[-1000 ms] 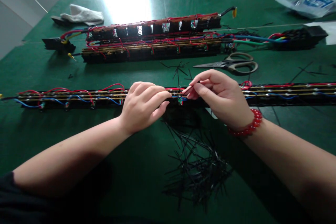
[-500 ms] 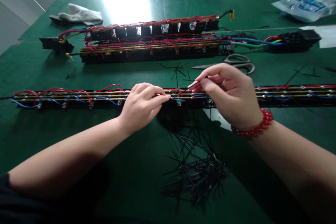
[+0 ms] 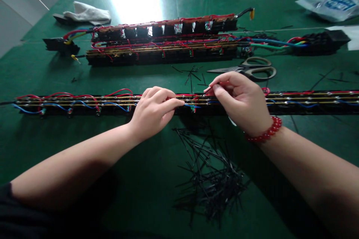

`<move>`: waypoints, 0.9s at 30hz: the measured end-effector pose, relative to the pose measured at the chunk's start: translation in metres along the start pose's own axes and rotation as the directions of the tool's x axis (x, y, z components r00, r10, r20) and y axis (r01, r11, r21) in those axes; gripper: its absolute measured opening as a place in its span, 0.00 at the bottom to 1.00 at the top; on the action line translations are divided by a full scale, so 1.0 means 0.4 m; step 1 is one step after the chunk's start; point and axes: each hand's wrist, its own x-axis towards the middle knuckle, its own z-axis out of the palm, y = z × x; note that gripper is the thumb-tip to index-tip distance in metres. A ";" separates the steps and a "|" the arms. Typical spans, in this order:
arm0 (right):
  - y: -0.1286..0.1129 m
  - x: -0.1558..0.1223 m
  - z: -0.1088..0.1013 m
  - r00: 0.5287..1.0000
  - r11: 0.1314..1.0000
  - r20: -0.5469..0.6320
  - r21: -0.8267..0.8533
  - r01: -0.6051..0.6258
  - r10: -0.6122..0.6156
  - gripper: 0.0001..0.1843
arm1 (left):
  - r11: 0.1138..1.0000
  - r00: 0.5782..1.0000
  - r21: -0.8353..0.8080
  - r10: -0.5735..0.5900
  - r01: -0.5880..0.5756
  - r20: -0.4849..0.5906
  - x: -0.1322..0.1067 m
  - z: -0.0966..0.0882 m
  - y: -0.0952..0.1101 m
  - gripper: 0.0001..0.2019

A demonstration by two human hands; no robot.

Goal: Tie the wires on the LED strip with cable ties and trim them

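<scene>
A long black strip assembly (image 3: 70, 101) with brass rods and red and blue wires runs across the table in front of me. My left hand (image 3: 157, 110) rests over its middle, thumb and forefinger pinched at a blue wire (image 3: 192, 105) whose free end sticks out to the right. Just right of it, my right hand (image 3: 238, 99) is above the strip, its fingertips closed on a thin dark piece that looks like a black cable tie (image 3: 208, 89). Nearer to me lies a loose heap of black cable ties (image 3: 218, 181).
Behind my right hand lie scissors (image 3: 252, 70). Farther back are two shorter wired assemblies (image 3: 162, 58) with a black connector (image 3: 333, 41) at the right. A white cloth (image 3: 89, 13) sits back left, a plastic bag (image 3: 333, 3) back right. Stray ties (image 3: 191, 73) lie beyond the strip.
My right hand has shifted slightly, its wrist now a little farther left. The left hand keeps its pinch. The whole view has moved slightly.
</scene>
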 end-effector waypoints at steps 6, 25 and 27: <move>-0.005 0.001 -0.001 0.996 0.968 0.039 -0.237 0.089 -0.083 0.05 | 1.000 1.000 0.023 -0.017 0.017 0.025 0.001 -0.002 0.001 0.10; 0.005 0.002 0.003 0.960 0.899 0.131 -0.336 0.279 -0.249 0.07 | 0.955 0.961 0.110 0.270 -0.276 0.064 -0.001 -0.012 0.012 0.14; 0.005 0.002 0.003 0.954 0.894 0.136 -0.336 0.297 -0.266 0.08 | 0.927 0.933 0.128 0.338 -0.353 0.122 -0.001 -0.012 0.012 0.14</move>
